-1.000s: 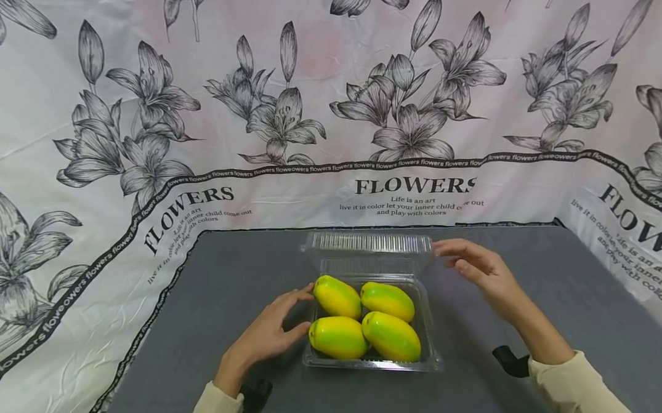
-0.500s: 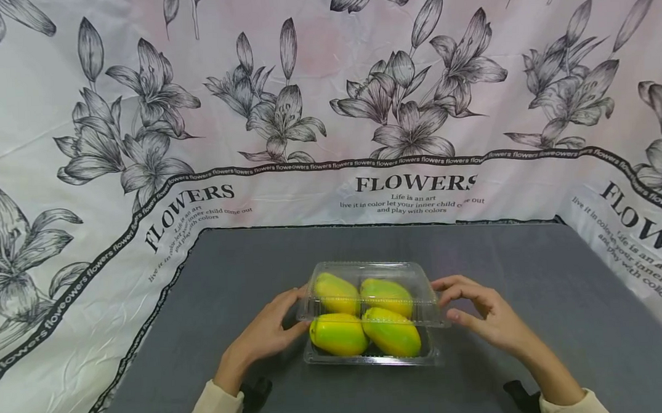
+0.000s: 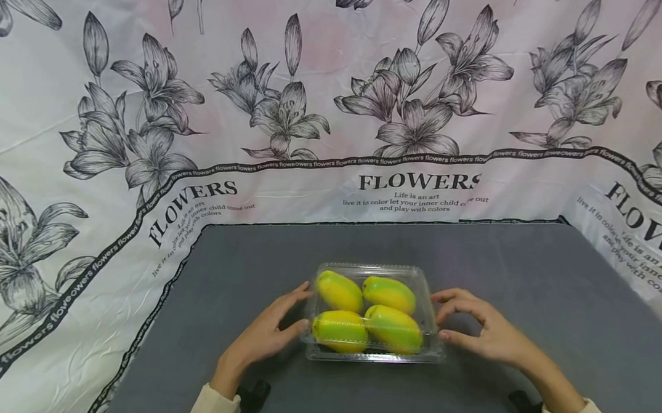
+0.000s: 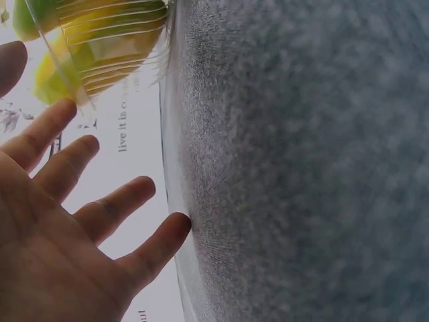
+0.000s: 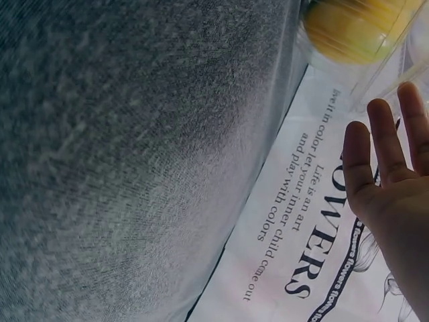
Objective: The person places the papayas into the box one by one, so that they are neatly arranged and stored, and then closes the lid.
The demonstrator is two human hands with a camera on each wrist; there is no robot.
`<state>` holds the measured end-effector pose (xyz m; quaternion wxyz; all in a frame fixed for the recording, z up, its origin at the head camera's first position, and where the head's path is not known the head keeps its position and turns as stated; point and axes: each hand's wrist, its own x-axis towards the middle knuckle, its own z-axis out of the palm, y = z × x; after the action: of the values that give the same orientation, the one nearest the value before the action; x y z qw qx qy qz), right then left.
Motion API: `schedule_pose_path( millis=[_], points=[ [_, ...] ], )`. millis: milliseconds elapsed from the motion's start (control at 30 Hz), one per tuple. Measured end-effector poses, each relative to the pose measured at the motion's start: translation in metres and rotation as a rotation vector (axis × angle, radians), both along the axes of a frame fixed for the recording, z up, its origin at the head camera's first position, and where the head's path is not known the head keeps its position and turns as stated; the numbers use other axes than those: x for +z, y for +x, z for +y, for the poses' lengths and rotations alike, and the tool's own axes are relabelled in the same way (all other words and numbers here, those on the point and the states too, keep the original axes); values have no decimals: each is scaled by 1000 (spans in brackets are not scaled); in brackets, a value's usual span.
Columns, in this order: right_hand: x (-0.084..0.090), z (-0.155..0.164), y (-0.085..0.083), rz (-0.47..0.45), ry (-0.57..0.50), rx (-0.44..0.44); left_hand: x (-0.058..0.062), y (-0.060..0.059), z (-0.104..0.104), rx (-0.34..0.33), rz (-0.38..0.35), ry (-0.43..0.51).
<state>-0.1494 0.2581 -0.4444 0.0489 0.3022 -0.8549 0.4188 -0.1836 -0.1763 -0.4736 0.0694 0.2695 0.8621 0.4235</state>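
Observation:
In the head view a clear plastic clamshell box (image 3: 375, 356) lies on the table with several yellow-green mangoes (image 3: 393, 327) inside. Its lid (image 3: 420, 279) is down over the fruit, the front edge slightly raised above the base rim. My left hand (image 3: 259, 336) is at the box's left side, fingers spread, fingertips right at the wall. From the right, my right hand (image 3: 477, 326) reaches to the lid's side edge with relaxed fingers. In the left wrist view, the index fingertip (image 4: 66, 111) is at the lid rim, the other fingers apart from it. The right wrist view shows straight fingers (image 5: 383, 131) beside the rim.
A grey cloth-covered table (image 3: 266, 252) carries the box. Behind and at both sides hangs a white curtain (image 3: 286, 199) printed with flowers and lettering. Dark wrist straps (image 3: 254, 394) show near both cuffs.
The lid has swung from standing raised at the back down over the mangoes. My right hand has moved forward and down with it, toward me. The left hand has stayed nearly in place.

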Motion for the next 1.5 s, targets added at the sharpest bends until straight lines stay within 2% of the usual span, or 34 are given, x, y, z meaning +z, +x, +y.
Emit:
schedule_pose_path(
  millis=[133,333,533,767,933,1300,1500],
  points=[
    [-4,-2,-1,23,40,-5,1,2,-1,7,5,9],
    [-6,-3,0,45,55,-30,5,4,1,54,18,41],
    [-6,-5,1,78,36,-36,11,8,4,35,103,50],
    [-9,-5,3,59,70,-57,10,10,3,33,127,18],
    [-12,-6,5,66,59,-51,8,11,0,18,95,0],
    [-18,-6,7,35,54,-78,9,10,-2,14,-49,-45],
    [-18,-8,9,14,58,-91,7,9,-1,0,-128,-12]
  ],
)
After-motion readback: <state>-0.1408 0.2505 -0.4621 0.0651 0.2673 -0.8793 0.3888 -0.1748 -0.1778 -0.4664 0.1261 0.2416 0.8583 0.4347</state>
